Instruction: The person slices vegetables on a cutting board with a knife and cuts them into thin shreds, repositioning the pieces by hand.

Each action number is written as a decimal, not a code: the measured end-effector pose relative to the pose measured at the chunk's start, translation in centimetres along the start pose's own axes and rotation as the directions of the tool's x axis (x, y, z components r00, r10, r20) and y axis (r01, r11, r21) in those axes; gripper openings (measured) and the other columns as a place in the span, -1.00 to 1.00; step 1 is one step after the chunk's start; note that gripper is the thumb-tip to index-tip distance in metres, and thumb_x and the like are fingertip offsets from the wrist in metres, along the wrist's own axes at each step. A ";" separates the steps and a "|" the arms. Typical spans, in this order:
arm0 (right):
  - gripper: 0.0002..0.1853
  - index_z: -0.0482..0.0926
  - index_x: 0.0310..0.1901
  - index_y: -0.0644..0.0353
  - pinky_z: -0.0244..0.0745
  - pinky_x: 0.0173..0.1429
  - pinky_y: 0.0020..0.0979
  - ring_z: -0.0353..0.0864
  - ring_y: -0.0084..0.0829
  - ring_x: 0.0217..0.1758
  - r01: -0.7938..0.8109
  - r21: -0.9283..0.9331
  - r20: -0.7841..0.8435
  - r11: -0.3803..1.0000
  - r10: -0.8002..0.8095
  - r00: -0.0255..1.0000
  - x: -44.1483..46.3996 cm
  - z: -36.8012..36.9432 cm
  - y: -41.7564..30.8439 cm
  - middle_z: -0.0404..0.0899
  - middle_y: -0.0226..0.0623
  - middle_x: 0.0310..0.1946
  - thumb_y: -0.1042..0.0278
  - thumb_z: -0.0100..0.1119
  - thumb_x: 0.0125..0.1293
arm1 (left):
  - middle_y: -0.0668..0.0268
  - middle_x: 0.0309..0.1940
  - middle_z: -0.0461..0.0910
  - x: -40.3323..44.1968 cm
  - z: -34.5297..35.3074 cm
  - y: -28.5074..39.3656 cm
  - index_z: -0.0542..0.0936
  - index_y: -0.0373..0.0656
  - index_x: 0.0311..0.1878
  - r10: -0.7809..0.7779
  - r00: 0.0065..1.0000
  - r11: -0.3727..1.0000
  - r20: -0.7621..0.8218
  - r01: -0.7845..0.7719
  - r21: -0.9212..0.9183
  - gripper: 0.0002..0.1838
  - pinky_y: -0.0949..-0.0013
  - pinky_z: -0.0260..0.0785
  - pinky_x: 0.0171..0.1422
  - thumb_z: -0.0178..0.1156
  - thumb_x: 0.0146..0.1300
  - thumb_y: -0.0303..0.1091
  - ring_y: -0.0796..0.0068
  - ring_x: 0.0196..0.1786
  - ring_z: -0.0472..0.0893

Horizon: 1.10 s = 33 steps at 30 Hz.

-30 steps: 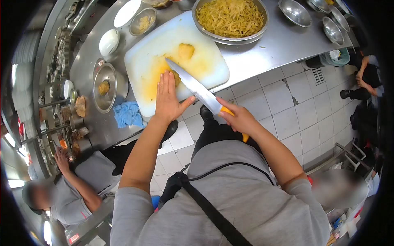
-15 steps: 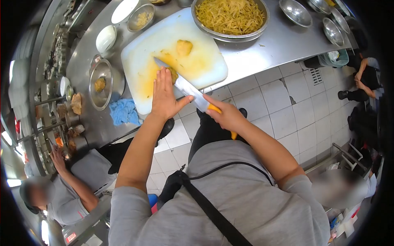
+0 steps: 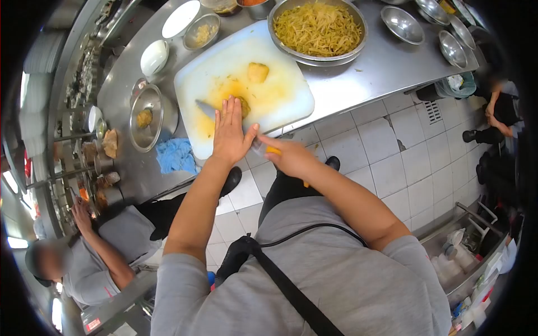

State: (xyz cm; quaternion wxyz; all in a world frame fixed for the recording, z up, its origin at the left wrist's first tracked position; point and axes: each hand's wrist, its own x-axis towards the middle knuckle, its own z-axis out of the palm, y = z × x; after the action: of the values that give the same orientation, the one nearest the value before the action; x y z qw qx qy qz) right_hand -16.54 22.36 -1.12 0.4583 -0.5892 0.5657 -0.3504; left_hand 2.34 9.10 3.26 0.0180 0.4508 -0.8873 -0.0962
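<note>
My left hand [image 3: 228, 131] lies flat, fingers stretched out, over a yellowish-brown vegetable piece [image 3: 244, 107] on the white cutting board [image 3: 286, 106]. The knife [image 3: 206, 108] passes beneath this hand; its tip shows on the left, and much of the blade is hidden. Its yellow handle is in my right hand [image 3: 293, 159], closed near the board's front edge. Another yellow piece [image 3: 258, 73] lies farther back on the stained board.
A large bowl of yellow shreds [image 3: 318, 28] stands behind the board. Left are a metal bowl [image 3: 154, 117] with a brownish piece and a blue cloth [image 3: 176, 155]. Other people are at the left and right edges.
The knife has swung from the piece's right side to under my left hand, its tip now left of the fingers. My right hand has moved left, closer to my left hand.
</note>
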 end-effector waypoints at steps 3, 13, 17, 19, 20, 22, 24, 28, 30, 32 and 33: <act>-0.35 0.43 0.64 -0.31 0.67 0.17 -0.06 0.80 0.11 0.04 -0.138 -0.017 0.113 0.990 0.139 0.984 -0.8 -0.2 -2.6 0.81 0.00 0.05 0.15 0.32 0.57 | 0.05 0.81 0.06 3.2 1.0 -2.1 0.21 -0.27 0.74 -0.150 0.988 0.966 -0.023 0.152 0.207 -0.24 -0.32 -0.28 0.85 0.05 0.66 -0.03 -0.13 0.85 -0.05; -0.37 0.55 0.56 -0.40 0.68 0.18 -0.22 0.83 -0.05 0.03 -0.295 -0.088 0.017 0.951 0.298 0.954 -14.9 -13.3 -5.0 0.82 -0.08 0.12 0.25 0.45 0.50 | -0.08 0.26 0.64 5.2 -1.1 -8.8 0.70 -0.26 0.16 -0.169 0.968 0.972 -0.188 0.131 -0.195 -0.61 -0.26 0.39 0.41 0.40 0.37 -0.23 -0.17 0.34 0.56; -0.38 0.57 0.55 -0.32 0.67 0.26 -0.30 0.86 -0.21 0.09 -0.495 0.098 -0.157 0.863 0.505 0.849 -18.7 -14.0 -4.9 0.84 -0.17 0.18 0.31 0.45 0.51 | -0.19 0.01 0.70 3.4 -0.4 -5.4 0.72 -0.32 -0.05 -0.181 0.974 0.967 -0.139 0.150 -0.207 -0.67 -0.09 0.53 0.23 0.46 0.32 -0.22 -0.25 0.10 0.65; -0.37 0.55 0.57 -0.27 0.61 0.37 -0.35 0.83 -0.30 0.24 -0.545 0.162 -0.233 0.823 0.569 0.789 -19.1 -12.8 -3.7 0.79 -0.22 0.30 0.37 0.43 0.53 | -0.19 -0.04 0.71 4.8 -1.0 -5.0 0.71 -0.32 -0.05 -0.106 0.983 0.985 -0.153 0.082 -0.155 -0.66 -0.10 0.54 0.18 0.47 0.31 -0.22 -0.26 0.04 0.67; -0.37 0.55 0.57 -0.27 0.61 0.37 -0.35 0.83 -0.30 0.24 -0.543 0.168 -0.250 0.823 0.568 0.784 -19.0 -11.8 -3.1 0.79 -0.22 0.30 0.37 0.43 0.53 | -0.13 -0.06 0.73 5.5 -2.3 -4.4 0.70 -0.30 0.01 -0.178 0.984 0.966 -0.004 0.174 -0.193 -0.65 -0.04 0.56 0.13 0.47 0.32 -0.23 -0.16 -0.01 0.70; -0.37 0.53 0.59 -0.26 0.58 0.42 -0.34 0.78 -0.21 0.35 -0.422 0.146 -0.323 0.895 0.446 0.835 -18.4 -9.6 -2.0 0.73 -0.15 0.38 0.33 0.41 0.54 | -0.06 -0.09 0.75 7.1 -3.0 -4.0 0.69 -0.28 0.07 -0.229 0.963 0.941 0.144 0.257 -0.219 -0.63 0.02 0.58 0.08 0.47 0.33 -0.24 -0.06 -0.06 0.72; -0.37 0.52 0.59 -0.26 0.57 0.44 -0.33 0.76 -0.17 0.38 -0.403 0.147 -0.365 0.903 0.428 0.827 -17.4 -8.0 -1.9 0.70 -0.12 0.40 0.30 0.41 0.54 | 0.08 -0.10 0.77 9.2 -2.7 -4.2 0.66 -0.23 0.20 -0.119 0.991 0.764 0.067 0.135 -0.631 -0.59 0.15 0.58 0.01 0.45 0.36 -0.29 0.17 -0.14 0.72; -0.36 0.50 0.61 -0.27 0.57 0.45 -0.29 0.74 -0.07 0.39 -0.387 0.107 -0.438 0.916 0.393 0.809 -16.1 -6.5 -1.9 0.69 -0.05 0.39 0.22 0.41 0.55 | 0.15 -0.09 0.76 13.6 -3.4 -1.7 0.64 -0.19 0.29 -0.117 0.986 0.632 0.114 0.163 -0.758 -0.55 0.23 0.57 0.02 0.45 0.37 -0.35 0.34 -0.14 0.69; -0.36 0.49 0.61 -0.28 0.57 0.44 -0.28 0.74 -0.06 0.39 -0.400 0.102 -0.450 0.911 0.401 0.798 -15.9 -6.4 -2.1 0.70 -0.04 0.38 0.22 0.41 0.55 | 0.21 -0.04 0.72 15.0 -3.0 -1.2 0.60 -0.20 0.35 -0.082 0.991 0.629 0.106 0.134 -0.765 -0.49 0.30 0.58 0.00 0.48 0.38 -0.38 0.40 -0.12 0.69; -0.36 0.49 0.61 -0.30 0.58 0.43 -0.27 0.75 -0.02 0.37 -0.402 0.115 -0.451 0.908 0.409 0.794 -15.9 -6.3 -2.5 0.71 -0.01 0.35 0.21 0.41 0.55 | 0.14 0.06 0.71 15.3 -1.5 -1.5 0.60 -0.20 0.37 -0.081 0.997 0.803 -0.016 0.056 -0.594 -0.47 0.23 0.56 0.12 0.48 0.37 -0.38 0.29 0.01 0.68; -0.36 0.49 0.61 -0.30 0.58 0.43 -0.27 0.75 -0.02 0.37 -0.405 0.114 -0.453 0.907 0.410 0.791 -15.9 -6.3 -2.8 0.71 -0.01 0.35 0.21 0.41 0.55 | 0.08 0.15 0.70 15.1 -1.3 -1.5 0.59 -0.20 0.39 -0.055 0.989 0.927 -0.136 0.001 -0.374 -0.45 0.17 0.55 0.25 0.47 0.37 -0.37 0.18 0.15 0.68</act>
State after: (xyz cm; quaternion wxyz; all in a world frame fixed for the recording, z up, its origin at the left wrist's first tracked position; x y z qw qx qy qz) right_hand -23.26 36.96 5.31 0.3764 -0.3489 0.7706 -0.3778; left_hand -5.29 -4.11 3.40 0.1660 0.4575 -0.8426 -0.2307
